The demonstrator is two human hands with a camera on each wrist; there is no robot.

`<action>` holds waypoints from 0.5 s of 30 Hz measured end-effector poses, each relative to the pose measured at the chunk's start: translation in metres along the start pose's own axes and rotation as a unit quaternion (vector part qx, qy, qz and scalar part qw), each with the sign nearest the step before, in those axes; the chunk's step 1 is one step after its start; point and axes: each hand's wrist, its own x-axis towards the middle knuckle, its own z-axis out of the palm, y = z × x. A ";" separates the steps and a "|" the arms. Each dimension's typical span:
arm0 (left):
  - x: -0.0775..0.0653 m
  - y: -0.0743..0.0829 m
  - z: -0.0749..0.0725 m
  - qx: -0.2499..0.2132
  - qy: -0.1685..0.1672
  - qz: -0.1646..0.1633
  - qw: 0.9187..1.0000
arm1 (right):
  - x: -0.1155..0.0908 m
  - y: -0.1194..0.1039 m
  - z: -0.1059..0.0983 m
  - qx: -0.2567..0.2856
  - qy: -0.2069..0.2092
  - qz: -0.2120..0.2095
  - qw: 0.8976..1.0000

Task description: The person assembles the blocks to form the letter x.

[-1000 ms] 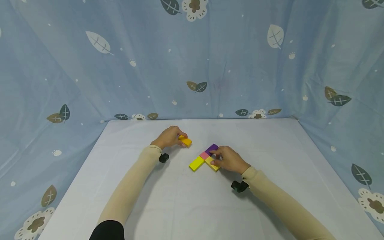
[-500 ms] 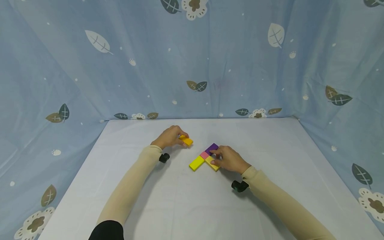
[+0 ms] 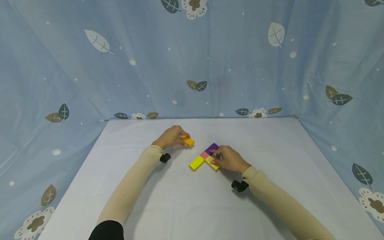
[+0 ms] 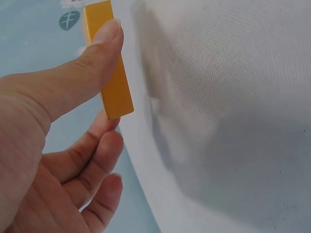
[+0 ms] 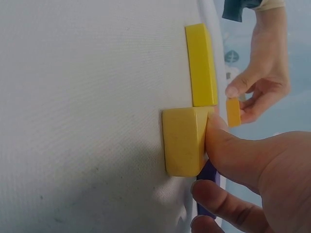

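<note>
My left hand [image 3: 171, 137] pinches an orange-yellow block [image 3: 189, 141] between thumb and fingers; in the left wrist view the block [image 4: 115, 87] is held above the white cloth. Right of it, four-armed in part, lies a flat group: a purple block [image 3: 211, 148], a small pink block [image 3: 204, 155], a bright yellow block [image 3: 196, 163] and a tan block [image 3: 212, 164]. My right hand [image 3: 231, 160] rests on this group, thumb touching the tan block [image 5: 181, 141] and a finger at the purple block [image 5: 208, 189]. The hand hides the tan block's far end.
A white cloth [image 3: 180, 206] covers the table. Blue patterned curtains [image 3: 156, 66] stand behind and along both sides. A small black wrist device [image 3: 239, 186] hangs under the right wrist, another black device [image 3: 164, 158] under the left.
My left hand has shifted slightly to the right with the orange-yellow block, nearer the group. The right hand and the blocks under it have stayed put.
</note>
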 end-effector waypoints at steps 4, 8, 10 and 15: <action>0.000 0.001 0.001 0.001 -0.001 -0.001 1.000 | 0.000 0.001 0.000 -0.003 -0.002 0.001 1.000; 0.001 0.003 0.002 0.003 -0.002 -0.001 1.000 | 0.000 0.001 0.001 -0.007 0.000 -0.005 1.000; 0.002 0.003 0.003 0.003 -0.002 -0.002 1.000 | 0.001 0.001 0.001 -0.007 0.003 -0.009 1.000; 0.002 0.005 0.003 0.004 -0.004 -0.002 1.000 | 0.001 0.001 0.001 -0.007 0.005 -0.009 1.000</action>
